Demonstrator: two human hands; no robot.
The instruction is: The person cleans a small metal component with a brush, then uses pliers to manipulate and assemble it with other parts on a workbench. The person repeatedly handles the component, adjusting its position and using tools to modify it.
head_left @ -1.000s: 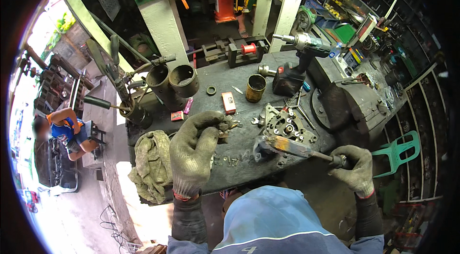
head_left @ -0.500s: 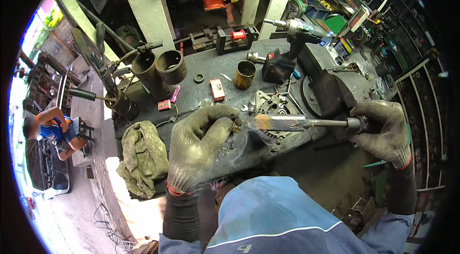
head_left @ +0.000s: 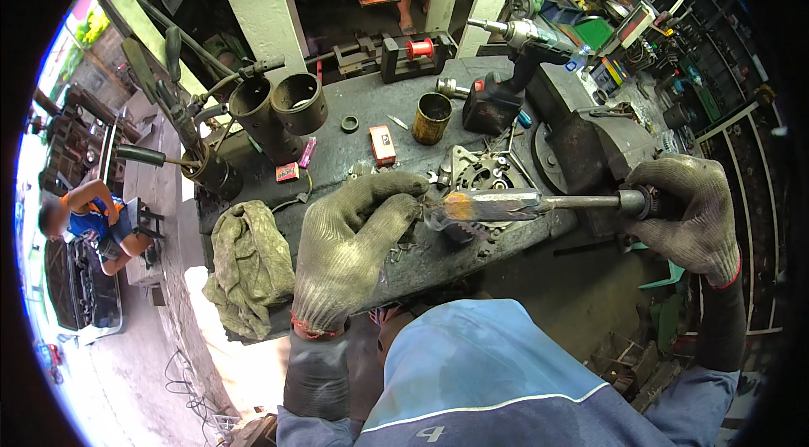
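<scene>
Two gloved hands (head_left: 341, 249) flank a tool (head_left: 497, 205), its handle mostly hidden.

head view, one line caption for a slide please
At a cluttered workbench, the gloved right hand holds a long tool pointed toward the gloved left hand.

And here's the dark desk (head_left: 383, 101), busy: crumpled rag (head_left: 249, 266), grimy can (head_left: 431, 120), cordless impact wrench (head_left: 514, 68), orange-and-white box (head_left: 382, 146), metal housing (head_left: 462, 162)!
</scene>
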